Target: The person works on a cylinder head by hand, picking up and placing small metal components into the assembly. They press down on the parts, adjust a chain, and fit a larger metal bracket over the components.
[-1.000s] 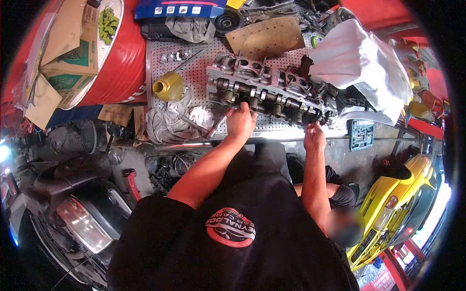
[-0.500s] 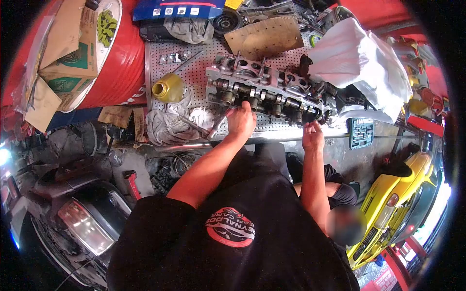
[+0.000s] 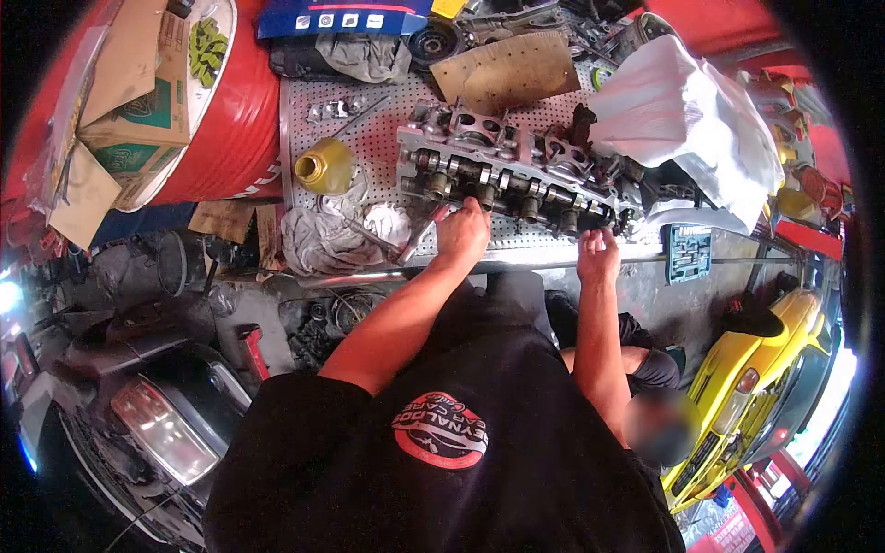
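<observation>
A metal cylinder head with a row of valve-train parts lies slanted on the perforated metal bench. My left hand is at its near edge, left of the middle, with curled fingers against the lower side of the part. My right hand is at the near edge by the right end, its fingers bent together just under the casting. Whether the right fingers pinch something small is hidden. A grey rag and metal tools lie left of my left hand, below a yellow bottle.
A white cloth covers parts at the right. Behind the cylinder head lie a brown gasket sheet and a blue box. A red drum stands left. Below right, a person is near a yellow car part.
The whole view has shifted slightly. Both hands stay at the same places along the cylinder head, with the right fingers slightly changed in pose.
</observation>
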The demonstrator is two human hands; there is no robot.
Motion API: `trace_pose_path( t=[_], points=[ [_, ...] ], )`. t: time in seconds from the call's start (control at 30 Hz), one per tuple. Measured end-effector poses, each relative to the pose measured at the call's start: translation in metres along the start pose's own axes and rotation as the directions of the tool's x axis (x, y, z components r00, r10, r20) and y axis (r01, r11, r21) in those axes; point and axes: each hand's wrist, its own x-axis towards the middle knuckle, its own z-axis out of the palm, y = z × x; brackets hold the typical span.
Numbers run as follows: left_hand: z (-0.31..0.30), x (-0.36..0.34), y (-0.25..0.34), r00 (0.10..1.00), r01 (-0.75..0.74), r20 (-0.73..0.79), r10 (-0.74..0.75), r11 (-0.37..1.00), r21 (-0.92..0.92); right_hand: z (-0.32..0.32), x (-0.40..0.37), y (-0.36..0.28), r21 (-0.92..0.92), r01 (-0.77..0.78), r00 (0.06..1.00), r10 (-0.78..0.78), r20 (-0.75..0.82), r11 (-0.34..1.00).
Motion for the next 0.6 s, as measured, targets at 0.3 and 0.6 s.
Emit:
trace_pose_path(
  t=[0.3, 0.6],
  points=[
    [0.006, 0.003, -0.006, 1.000, -0.025, -0.019, 0.025, 1.000, -0.019, 0.005, 0.000, -0.008, -0.105, -0.196, 0.980, 0.199, 0.021, 0.975],
    [0.005, 0.004, -0.004, 0.990, -0.037, -0.137, 0.031, 0.999, -0.040, 0.001, 0.003, -0.005, -0.086, -0.084, 0.996, 0.083, -0.011, 0.993]
  ],
)
